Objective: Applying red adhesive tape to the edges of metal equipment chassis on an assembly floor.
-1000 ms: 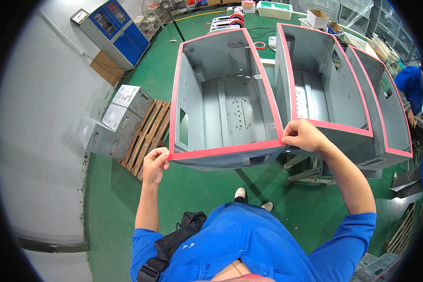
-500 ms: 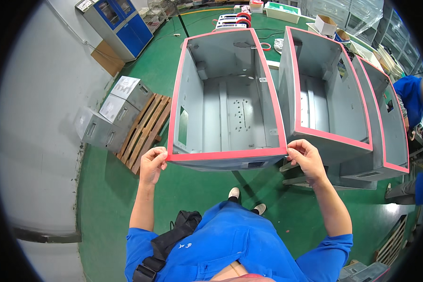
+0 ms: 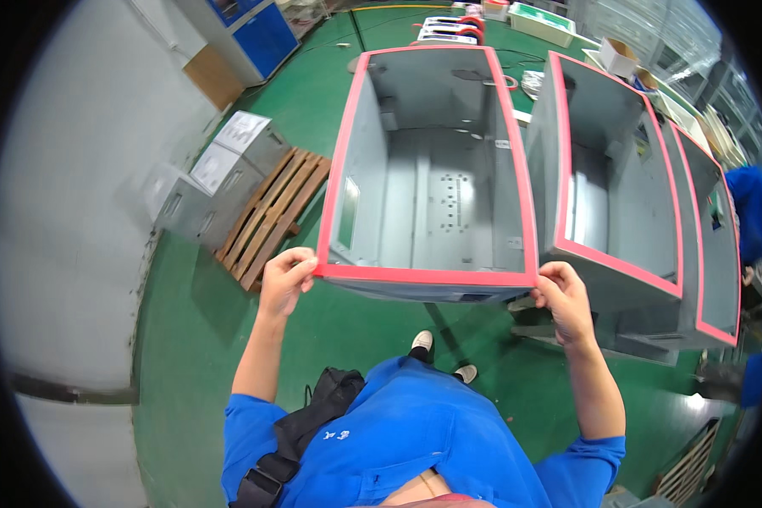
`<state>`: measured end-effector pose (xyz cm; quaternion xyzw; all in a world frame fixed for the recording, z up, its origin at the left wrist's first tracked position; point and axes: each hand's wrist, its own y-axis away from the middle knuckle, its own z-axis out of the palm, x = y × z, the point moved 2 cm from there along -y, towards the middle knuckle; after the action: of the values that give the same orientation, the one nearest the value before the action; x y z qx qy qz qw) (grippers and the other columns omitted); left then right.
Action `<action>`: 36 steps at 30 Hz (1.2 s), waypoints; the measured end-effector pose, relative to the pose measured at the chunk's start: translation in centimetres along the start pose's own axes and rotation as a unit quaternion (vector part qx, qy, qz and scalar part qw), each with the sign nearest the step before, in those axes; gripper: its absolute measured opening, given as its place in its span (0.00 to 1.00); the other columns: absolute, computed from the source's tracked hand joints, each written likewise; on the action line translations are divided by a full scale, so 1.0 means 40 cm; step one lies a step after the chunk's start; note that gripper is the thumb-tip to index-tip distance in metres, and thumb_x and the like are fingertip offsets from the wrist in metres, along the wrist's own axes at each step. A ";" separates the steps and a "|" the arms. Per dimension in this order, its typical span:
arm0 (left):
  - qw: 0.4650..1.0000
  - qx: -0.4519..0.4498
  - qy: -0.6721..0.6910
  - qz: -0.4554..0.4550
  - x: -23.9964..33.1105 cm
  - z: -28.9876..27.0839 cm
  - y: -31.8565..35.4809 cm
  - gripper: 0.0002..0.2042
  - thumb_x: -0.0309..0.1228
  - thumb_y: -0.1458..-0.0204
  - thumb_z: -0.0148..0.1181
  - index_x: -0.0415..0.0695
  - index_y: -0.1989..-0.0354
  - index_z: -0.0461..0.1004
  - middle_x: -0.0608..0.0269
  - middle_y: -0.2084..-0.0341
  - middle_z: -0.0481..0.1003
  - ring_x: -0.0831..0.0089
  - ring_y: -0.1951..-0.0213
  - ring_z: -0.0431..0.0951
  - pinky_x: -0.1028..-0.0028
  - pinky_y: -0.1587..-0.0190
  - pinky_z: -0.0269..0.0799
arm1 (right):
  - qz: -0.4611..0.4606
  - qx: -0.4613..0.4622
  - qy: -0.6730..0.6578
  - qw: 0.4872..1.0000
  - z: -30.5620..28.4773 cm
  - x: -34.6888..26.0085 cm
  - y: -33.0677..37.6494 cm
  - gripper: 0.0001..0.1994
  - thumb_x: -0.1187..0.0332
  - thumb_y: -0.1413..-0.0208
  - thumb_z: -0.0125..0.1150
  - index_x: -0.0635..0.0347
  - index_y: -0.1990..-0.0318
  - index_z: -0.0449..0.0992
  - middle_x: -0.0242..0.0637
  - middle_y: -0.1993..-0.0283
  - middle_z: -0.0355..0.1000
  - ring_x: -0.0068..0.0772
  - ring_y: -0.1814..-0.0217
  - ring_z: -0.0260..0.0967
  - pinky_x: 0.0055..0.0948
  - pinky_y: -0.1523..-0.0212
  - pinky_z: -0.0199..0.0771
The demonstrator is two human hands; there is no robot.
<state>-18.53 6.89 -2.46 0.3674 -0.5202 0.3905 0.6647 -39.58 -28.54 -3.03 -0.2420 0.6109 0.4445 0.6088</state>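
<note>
An open grey metal cabinet stands before me, its rim edged with pink tape. Small holes dot its inner face. At the near left corner my left hand is closed, thumb and fingers pinched on the tape. My right hand pinches the tape at the near right corner, fingers curled. Between the two hands the near strip of tape runs straight along the rim. What lies inside each pinch is mostly covered by the fingers.
To the right stand two more taped cabinets, with a co-worker's blue sleeve beyond. A wooden pallet and grey metal boxes are at left by the wall. Rolls of tape lie past the far edge.
The view has shifted, so the cabinets sit farther right in the picture. Both hands stay at the same near corners, still pinching the tape.
</note>
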 end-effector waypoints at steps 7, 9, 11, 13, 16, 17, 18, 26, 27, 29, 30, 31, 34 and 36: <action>0.999 -0.028 -0.014 -0.039 0.022 0.013 -0.002 0.04 0.24 0.55 0.59 0.38 0.77 0.71 0.67 0.79 0.67 0.84 0.82 0.63 0.83 0.81 0.57 | -0.051 0.011 0.050 0.997 -0.006 0.022 -0.005 0.03 0.72 0.47 0.51 0.59 0.68 0.64 0.24 0.77 0.60 0.12 0.79 0.56 0.11 0.79 0.55; 0.999 -0.030 -0.007 -0.040 0.023 0.006 -0.001 0.04 0.23 0.56 0.60 0.38 0.77 0.71 0.66 0.76 0.68 0.84 0.82 0.64 0.84 0.81 0.58 | -0.031 0.009 0.014 0.999 -0.002 0.018 0.003 0.03 0.74 0.47 0.51 0.61 0.67 0.64 0.28 0.73 0.61 0.15 0.75 0.57 0.15 0.76 0.58; 0.998 -0.040 0.004 -0.043 0.015 -0.002 -0.006 0.03 0.21 0.57 0.60 0.38 0.78 0.72 0.65 0.73 0.67 0.84 0.82 0.63 0.84 0.82 0.58 | -0.029 0.002 0.011 1.000 -0.002 0.021 0.002 0.03 0.74 0.47 0.51 0.60 0.67 0.63 0.28 0.73 0.61 0.15 0.75 0.57 0.14 0.75 0.58; 0.998 -0.037 0.008 -0.041 0.013 -0.008 -0.007 0.03 0.21 0.57 0.61 0.37 0.77 0.72 0.63 0.73 0.68 0.84 0.81 0.64 0.85 0.82 0.59 | -0.025 0.000 0.011 1.000 -0.005 0.024 -0.002 0.04 0.74 0.47 0.51 0.60 0.67 0.63 0.28 0.74 0.61 0.15 0.76 0.57 0.14 0.75 0.57; 0.998 -0.036 0.006 -0.043 0.006 -0.012 -0.005 0.04 0.21 0.58 0.61 0.37 0.78 0.72 0.62 0.72 0.68 0.83 0.80 0.66 0.85 0.82 0.61 | -0.021 0.008 0.017 1.000 -0.004 0.022 -0.004 0.04 0.73 0.47 0.51 0.60 0.67 0.63 0.27 0.74 0.61 0.15 0.77 0.57 0.14 0.76 0.57; 0.998 -0.038 0.006 -0.041 0.006 -0.012 -0.006 0.04 0.21 0.58 0.61 0.37 0.78 0.72 0.62 0.72 0.67 0.83 0.80 0.66 0.85 0.82 0.61 | -0.022 0.007 0.017 1.000 -0.005 0.023 -0.005 0.04 0.73 0.47 0.51 0.59 0.67 0.63 0.27 0.74 0.61 0.15 0.77 0.57 0.13 0.76 0.57; 0.998 -0.041 0.007 -0.039 0.006 -0.012 -0.006 0.04 0.21 0.58 0.61 0.38 0.78 0.72 0.62 0.72 0.67 0.83 0.80 0.66 0.85 0.82 0.61 | -0.023 0.006 0.017 1.000 -0.007 0.025 -0.007 0.04 0.73 0.47 0.52 0.59 0.67 0.63 0.27 0.74 0.61 0.15 0.77 0.57 0.13 0.76 0.57; 0.999 -0.042 -0.020 -0.004 0.012 -0.007 -0.005 0.05 0.20 0.58 0.61 0.37 0.80 0.71 0.62 0.72 0.67 0.83 0.80 0.65 0.84 0.82 0.61 | -0.021 -0.003 0.013 1.000 -0.014 0.028 -0.012 0.05 0.72 0.47 0.53 0.59 0.66 0.63 0.27 0.74 0.61 0.15 0.78 0.57 0.13 0.77 0.57; 0.999 -0.042 -0.024 -0.002 0.014 -0.006 -0.005 0.05 0.20 0.58 0.61 0.37 0.80 0.71 0.62 0.72 0.67 0.83 0.80 0.65 0.84 0.82 0.61 | -0.024 -0.003 0.009 1.000 -0.009 0.027 -0.011 0.05 0.72 0.47 0.53 0.59 0.66 0.63 0.27 0.74 0.61 0.15 0.78 0.57 0.13 0.77 0.57; 0.999 -0.040 -0.032 0.005 0.014 -0.005 -0.004 0.05 0.20 0.58 0.60 0.37 0.81 0.71 0.62 0.72 0.67 0.83 0.80 0.65 0.84 0.82 0.61 | -0.028 0.000 0.004 1.000 -0.006 0.026 -0.010 0.05 0.72 0.47 0.53 0.59 0.66 0.63 0.27 0.74 0.61 0.15 0.78 0.57 0.13 0.77 0.57; 0.999 -0.038 -0.036 0.010 0.013 -0.005 -0.004 0.05 0.19 0.58 0.60 0.37 0.81 0.70 0.62 0.72 0.67 0.83 0.80 0.65 0.84 0.82 0.61 | -0.029 0.001 0.003 1.000 -0.006 0.027 -0.010 0.05 0.72 0.47 0.53 0.59 0.67 0.63 0.27 0.74 0.61 0.15 0.78 0.57 0.13 0.77 0.57; 0.998 -0.037 -0.041 0.014 0.011 -0.006 -0.003 0.05 0.19 0.58 0.60 0.37 0.81 0.70 0.62 0.72 0.67 0.83 0.81 0.65 0.84 0.82 0.61 | -0.029 0.002 0.003 1.000 -0.006 0.028 -0.010 0.05 0.72 0.47 0.53 0.59 0.67 0.63 0.27 0.74 0.61 0.15 0.78 0.57 0.13 0.77 0.57; 0.998 -0.033 -0.054 0.020 0.009 -0.007 -0.003 0.05 0.19 0.58 0.60 0.36 0.80 0.70 0.62 0.71 0.67 0.83 0.81 0.65 0.84 0.82 0.61 | -0.032 -0.001 -0.002 0.999 -0.004 0.027 -0.009 0.05 0.72 0.47 0.53 0.59 0.67 0.63 0.27 0.74 0.61 0.15 0.77 0.57 0.13 0.77 0.57; 0.997 -0.030 -0.064 0.023 0.011 -0.006 0.000 0.05 0.19 0.58 0.60 0.36 0.80 0.70 0.62 0.71 0.67 0.83 0.81 0.65 0.84 0.82 0.60 | -0.028 0.002 -0.004 1.000 0.001 0.022 -0.006 0.05 0.72 0.48 0.53 0.59 0.67 0.63 0.27 0.74 0.61 0.16 0.77 0.57 0.13 0.77 0.56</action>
<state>-18.35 7.15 -2.09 0.3589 -0.5816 0.3656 0.6319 -39.47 -28.39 -3.94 -0.2558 0.6022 0.4267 0.6244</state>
